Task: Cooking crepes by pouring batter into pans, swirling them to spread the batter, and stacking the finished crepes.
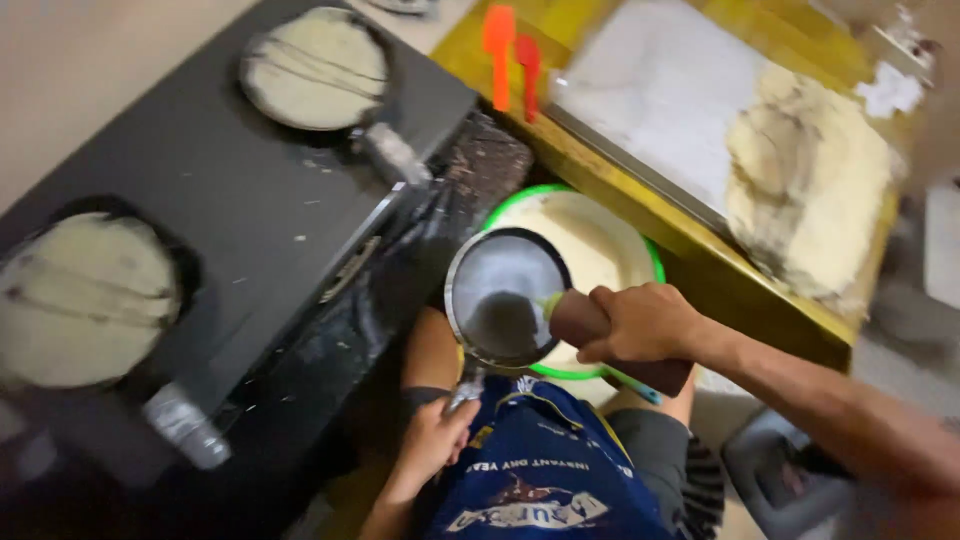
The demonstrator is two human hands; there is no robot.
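Far left: round dark pan w/ pale flat batter disc (85,300) sits on a black stove top (250,190), its metal handle (185,428) pointing toward the camera. Further back on the same stove, second round pan w/ pale batter (315,68), short metal handle at its lower right. Stove surface has a few white specks.

Centre: left hand (435,435) is low in frame, fingers closed around the handle of a round dark non-stick frying pan (505,298); pan is held tilted, rim over the green-rimmed round bowl of pale batter (600,240), pan inside looks bare w/ a greyish sheen. Bowl sits just below the table edge, partly hidden by pan and hand.

Right hand (640,322) is wrapped tight around a brown cylindrical wooden handle (580,318), fist shut, the handle's end touching the pan's right rim over the bowl. What's on the handle's tip: can't tell, blurred.

Below the hands: blue printed apron or bag (530,470) on the person's lap.

Back right: two orange-red plastic spatulas (510,55) lie on a yellow wooden table (640,205), beside a white flat board (660,90). Far right on the board, big lump of pale dough (810,180).
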